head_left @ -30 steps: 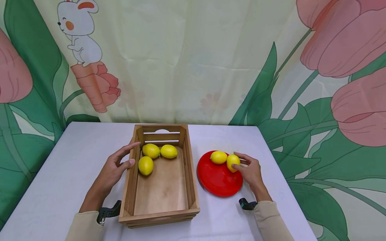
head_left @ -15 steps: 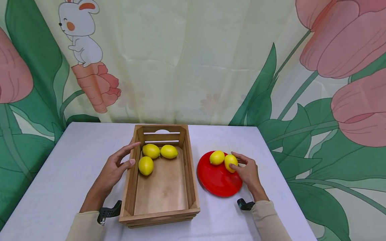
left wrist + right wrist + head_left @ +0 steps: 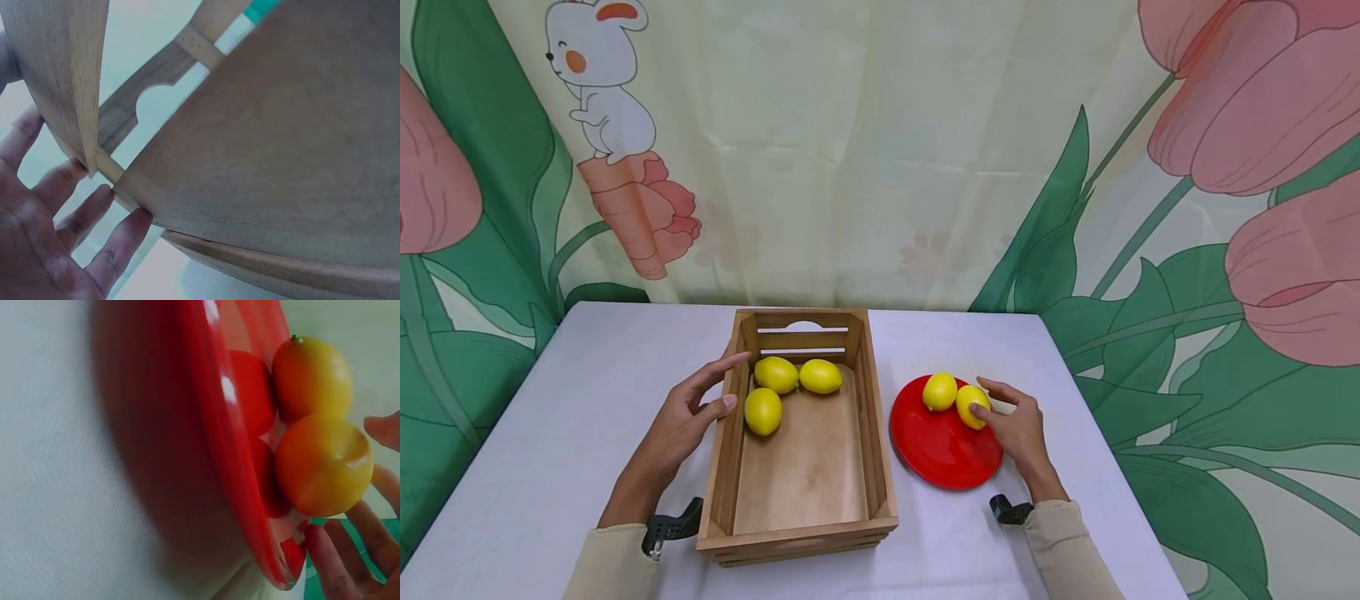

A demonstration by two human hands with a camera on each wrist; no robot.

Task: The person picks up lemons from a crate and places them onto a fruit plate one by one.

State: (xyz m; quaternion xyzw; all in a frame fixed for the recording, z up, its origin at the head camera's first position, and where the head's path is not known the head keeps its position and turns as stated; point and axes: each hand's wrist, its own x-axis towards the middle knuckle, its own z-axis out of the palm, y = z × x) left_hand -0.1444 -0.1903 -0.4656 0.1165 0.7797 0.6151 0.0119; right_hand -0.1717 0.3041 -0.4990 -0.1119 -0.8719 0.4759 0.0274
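A wooden slatted crate [image 3: 805, 500] stands at the table's centre with three lemons [image 3: 763, 412] in its far left part. My left hand [image 3: 677, 425] rests against the crate's left side, index finger and thumb at the top edge. In the left wrist view the other fingertips [image 3: 140, 215] touch its lower slats. Right of the crate, a red plate [image 3: 943, 462] bears two lemons side by side. My right hand [image 3: 1018, 425] has thumb and fingers curled around the right-hand lemon [image 3: 968, 400]; the other lemon [image 3: 939, 392] sits against it. In the right wrist view the thumb tip is close beside the held lemon [image 3: 325, 465].
A white cloth covers the table [image 3: 625, 350]. Behind it hangs a curtain [image 3: 850, 167] printed with tulips, leaves and a rabbit. A black wrist strap [image 3: 673, 527] on the left arm lies close by the crate's left wall.
The right hand and its lemon have shifted slightly left on the plate. The other lemon has moved a little left and turned. The left hand and crate have stayed put.
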